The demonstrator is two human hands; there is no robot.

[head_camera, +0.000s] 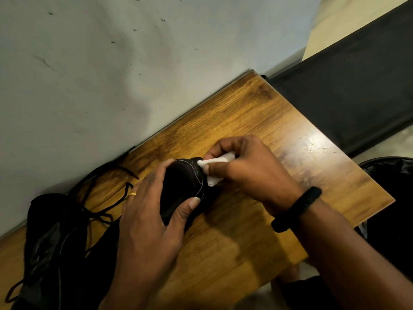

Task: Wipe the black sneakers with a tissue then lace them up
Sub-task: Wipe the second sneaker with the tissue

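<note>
The other sneaker (55,253) lies nearest, at my left on the table (245,231). My left hand (152,211) curls round the sneaker (181,186); my right hand (245,171) pinches a folded tissue (214,168) against its rim. Loose laces (100,198) trail toward the wall (111,63).

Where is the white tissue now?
In the head view, just right of centre, the right hand holds the tissue against the black sneaker that the left hand grips.

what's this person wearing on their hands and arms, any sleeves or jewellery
The left hand has a gold ring on one finger. The right hand has a black band around its wrist. Both forearms are bare, with no sleeves in view. No gloves.
</note>
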